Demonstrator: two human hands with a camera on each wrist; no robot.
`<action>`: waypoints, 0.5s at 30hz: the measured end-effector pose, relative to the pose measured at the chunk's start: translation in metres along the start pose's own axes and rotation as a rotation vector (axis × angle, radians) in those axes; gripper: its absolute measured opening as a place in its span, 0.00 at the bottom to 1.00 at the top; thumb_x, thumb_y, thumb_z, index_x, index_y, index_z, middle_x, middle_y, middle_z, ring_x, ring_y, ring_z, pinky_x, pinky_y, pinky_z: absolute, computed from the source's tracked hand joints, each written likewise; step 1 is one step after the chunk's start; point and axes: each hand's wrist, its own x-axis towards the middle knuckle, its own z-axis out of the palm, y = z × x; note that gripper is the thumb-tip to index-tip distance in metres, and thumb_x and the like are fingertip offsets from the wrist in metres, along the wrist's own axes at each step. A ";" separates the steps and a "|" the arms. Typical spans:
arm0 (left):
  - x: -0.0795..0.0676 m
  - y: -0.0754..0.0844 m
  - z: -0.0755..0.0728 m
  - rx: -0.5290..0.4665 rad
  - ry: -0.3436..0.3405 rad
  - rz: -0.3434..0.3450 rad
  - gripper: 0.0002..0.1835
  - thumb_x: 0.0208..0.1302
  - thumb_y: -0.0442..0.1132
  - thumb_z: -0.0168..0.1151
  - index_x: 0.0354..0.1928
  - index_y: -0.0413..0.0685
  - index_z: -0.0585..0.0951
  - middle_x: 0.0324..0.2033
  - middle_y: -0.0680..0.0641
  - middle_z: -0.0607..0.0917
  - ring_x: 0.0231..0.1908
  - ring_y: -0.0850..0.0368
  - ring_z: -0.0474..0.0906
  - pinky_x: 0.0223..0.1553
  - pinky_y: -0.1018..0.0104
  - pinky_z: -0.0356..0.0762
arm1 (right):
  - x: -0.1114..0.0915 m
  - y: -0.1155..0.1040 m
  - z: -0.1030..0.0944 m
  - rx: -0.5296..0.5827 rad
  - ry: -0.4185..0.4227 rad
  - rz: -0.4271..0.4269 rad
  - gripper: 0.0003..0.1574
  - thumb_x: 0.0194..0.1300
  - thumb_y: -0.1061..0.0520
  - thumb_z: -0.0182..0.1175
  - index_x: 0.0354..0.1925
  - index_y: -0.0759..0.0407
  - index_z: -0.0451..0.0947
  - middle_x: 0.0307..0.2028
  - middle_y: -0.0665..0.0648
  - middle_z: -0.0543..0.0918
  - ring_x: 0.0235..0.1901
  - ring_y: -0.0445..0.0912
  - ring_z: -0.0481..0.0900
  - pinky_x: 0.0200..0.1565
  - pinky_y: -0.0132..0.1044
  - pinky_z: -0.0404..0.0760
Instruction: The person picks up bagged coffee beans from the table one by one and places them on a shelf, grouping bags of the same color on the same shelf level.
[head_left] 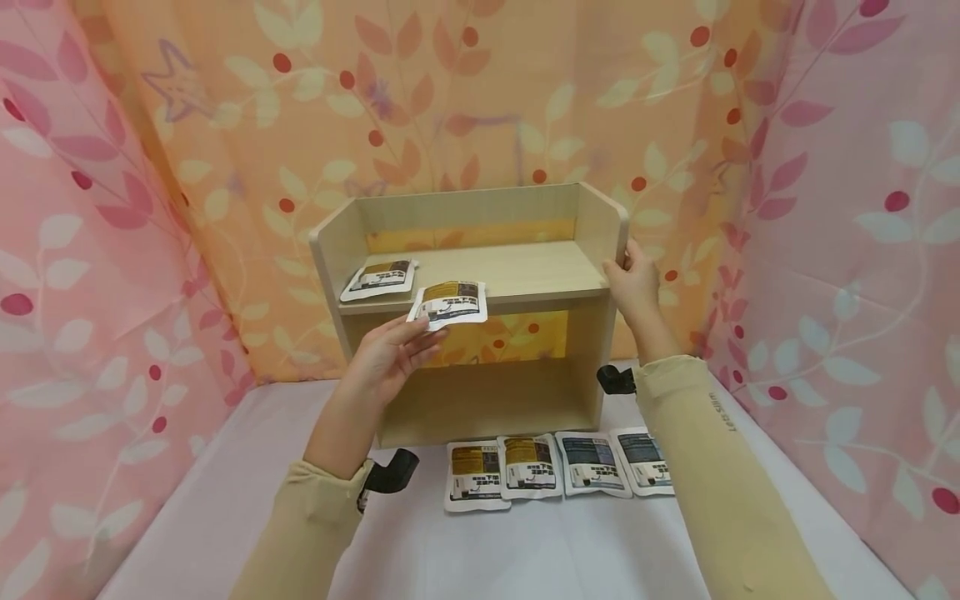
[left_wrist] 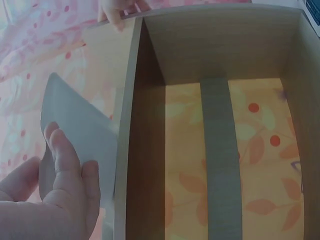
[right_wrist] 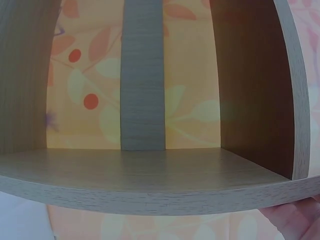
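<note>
A white packet with a gold and dark label [head_left: 453, 302] is pinched by my left hand [head_left: 390, 354] in front of the upper shelf's edge. In the left wrist view the packet's plain back [left_wrist: 75, 130] shows, with fingers against it. My right hand [head_left: 636, 282] grips the right side panel of the pale wooden shelf unit [head_left: 517, 268]; in the right wrist view only part of that hand [right_wrist: 297, 220] shows beside the panel. Another gold-labelled packet [head_left: 381, 278] lies on the upper shelf at its left end.
On the white tablecloth [head_left: 480, 550] before the unit lie two gold-labelled packets [head_left: 477, 477] and two blue-labelled packets [head_left: 594, 464] in a row. The right sleeve partly covers the last one. Patterned cloth [head_left: 450, 100] hangs behind and at both sides.
</note>
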 end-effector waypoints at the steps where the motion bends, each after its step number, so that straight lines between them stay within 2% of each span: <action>1: 0.000 0.000 0.002 -0.005 -0.002 -0.001 0.13 0.72 0.26 0.48 0.56 0.32 0.69 0.33 0.47 0.83 0.32 0.57 0.85 0.39 0.67 0.83 | 0.000 0.000 0.000 0.001 -0.004 -0.002 0.16 0.67 0.64 0.53 0.53 0.66 0.73 0.36 0.66 0.81 0.30 0.43 0.71 0.34 0.32 0.69; 5: 0.003 -0.003 0.010 -0.019 0.012 0.003 0.23 0.72 0.25 0.47 0.67 0.30 0.61 0.39 0.46 0.81 0.34 0.57 0.85 0.45 0.65 0.81 | 0.001 0.002 0.000 -0.009 0.000 -0.010 0.17 0.68 0.63 0.53 0.54 0.66 0.73 0.38 0.69 0.81 0.31 0.45 0.71 0.35 0.32 0.69; 10: 0.010 -0.004 0.020 -0.047 0.045 0.020 0.24 0.71 0.24 0.46 0.68 0.29 0.60 0.47 0.42 0.75 0.34 0.58 0.84 0.44 0.67 0.81 | 0.001 0.001 0.000 -0.008 -0.004 -0.025 0.18 0.67 0.63 0.53 0.54 0.67 0.73 0.39 0.70 0.81 0.31 0.43 0.72 0.35 0.30 0.70; 15: 0.017 -0.003 0.031 -0.051 0.064 0.023 0.30 0.71 0.24 0.47 0.72 0.33 0.52 0.56 0.38 0.70 0.33 0.59 0.84 0.43 0.68 0.81 | 0.000 0.002 0.001 -0.008 -0.011 -0.028 0.19 0.67 0.63 0.53 0.56 0.65 0.73 0.38 0.70 0.81 0.30 0.43 0.71 0.34 0.31 0.69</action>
